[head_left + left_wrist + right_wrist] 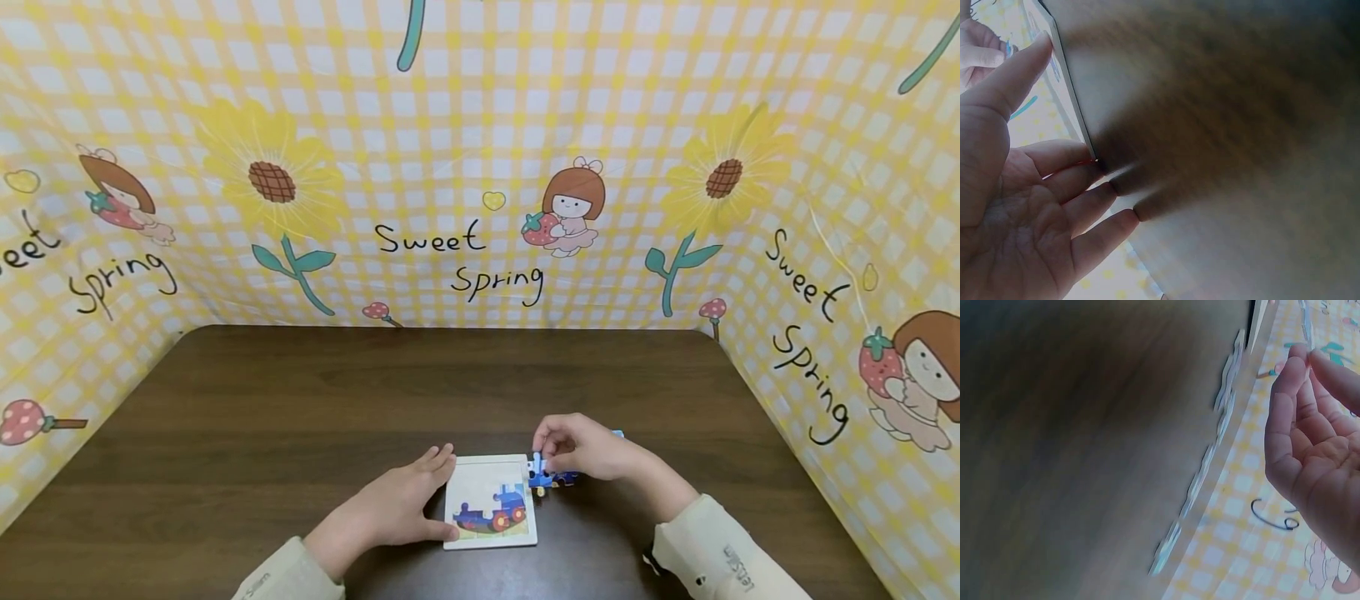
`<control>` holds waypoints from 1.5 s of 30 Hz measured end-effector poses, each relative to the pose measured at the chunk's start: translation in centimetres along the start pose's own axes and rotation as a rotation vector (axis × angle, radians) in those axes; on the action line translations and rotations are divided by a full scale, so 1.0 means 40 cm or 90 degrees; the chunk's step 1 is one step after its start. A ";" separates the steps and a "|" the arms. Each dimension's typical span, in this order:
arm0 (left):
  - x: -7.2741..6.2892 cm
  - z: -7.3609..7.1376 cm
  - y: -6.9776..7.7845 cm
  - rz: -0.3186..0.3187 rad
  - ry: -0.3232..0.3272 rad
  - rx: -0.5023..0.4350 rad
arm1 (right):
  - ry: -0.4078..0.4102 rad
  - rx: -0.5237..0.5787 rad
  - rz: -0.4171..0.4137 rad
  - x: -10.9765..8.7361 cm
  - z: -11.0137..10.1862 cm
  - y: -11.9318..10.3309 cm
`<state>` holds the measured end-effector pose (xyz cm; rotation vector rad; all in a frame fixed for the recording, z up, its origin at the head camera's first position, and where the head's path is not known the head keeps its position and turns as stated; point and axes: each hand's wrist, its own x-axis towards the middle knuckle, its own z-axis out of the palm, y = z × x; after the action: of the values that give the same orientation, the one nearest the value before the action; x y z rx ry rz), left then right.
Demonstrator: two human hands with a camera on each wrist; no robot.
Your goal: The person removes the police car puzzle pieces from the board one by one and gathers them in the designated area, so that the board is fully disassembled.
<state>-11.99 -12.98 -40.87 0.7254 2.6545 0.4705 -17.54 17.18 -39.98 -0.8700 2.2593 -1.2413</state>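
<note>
The step in hand seems to be the placing of pieces in a jigsaw, of which the blue train shows in the white-framed puzzle tray (491,546), at the lower centre of the head view. The right hand (581,447) has its thumb and forefinger together, clamped on a thin puzzle piece (1307,325), which lies between these fingertips, at the upper right of the right wrist view. The left hand (401,504), its fingers spread apart, touches the left edge of the tray. More loose pieces (1225,375) lie beneath the right hand, to the right of the tray. I judge that the next move calls for bringing the piece leftward, turning it to match and pressing it flat.
</note>
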 end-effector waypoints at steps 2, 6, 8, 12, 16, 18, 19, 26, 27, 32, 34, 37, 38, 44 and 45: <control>0.001 0.000 0.000 0.000 -0.003 0.000 | 0.007 0.003 0.001 -0.011 -0.010 0.006; 0.001 0.000 0.000 0.005 -0.004 -0.001 | 0.017 0.007 0.004 -0.033 -0.029 0.019; 0.000 0.001 0.000 0.007 -0.002 -0.002 | 0.023 0.008 0.009 -0.044 -0.038 0.025; -0.001 0.001 -0.001 0.012 0.001 0.004 | 0.041 -0.009 0.014 -0.067 -0.055 0.037; 0.001 0.002 -0.003 0.016 0.001 0.009 | 0.051 -0.015 0.017 -0.087 -0.068 0.051; 0.003 0.002 -0.004 0.015 0.002 0.009 | 0.052 -0.009 0.016 -0.094 -0.073 0.056; 0.003 0.003 -0.005 0.014 0.002 0.008 | 0.053 -0.007 0.017 -0.097 -0.075 0.059; 0.000 0.003 -0.001 0.012 0.005 0.007 | 0.055 0.000 0.018 -0.109 -0.087 0.075; -0.001 0.003 -0.001 0.013 0.006 0.009 | 0.054 0.000 0.019 -0.110 -0.088 0.077; -0.003 0.004 0.001 0.015 0.010 0.012 | 0.055 -0.005 0.022 -0.112 -0.090 0.090; -0.003 0.004 0.000 0.016 0.010 0.012 | 0.055 -0.009 0.022 -0.113 -0.090 0.094; -0.003 0.004 0.001 0.018 0.009 0.011 | 0.053 -0.008 0.027 -0.114 -0.091 0.098; -0.003 0.004 0.001 0.019 0.009 0.011 | 0.051 -0.007 0.030 -0.115 -0.091 0.099; -0.001 0.004 -0.001 0.016 0.005 0.009 | 0.043 -0.027 0.043 -0.113 -0.091 0.099; -0.001 0.004 -0.002 0.015 0.004 0.008 | 0.043 -0.034 0.045 -0.112 -0.091 0.098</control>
<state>-11.94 -13.01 -41.02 0.7603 2.6599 0.4639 -17.85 24.04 -41.19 -0.7709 2.3646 -1.2011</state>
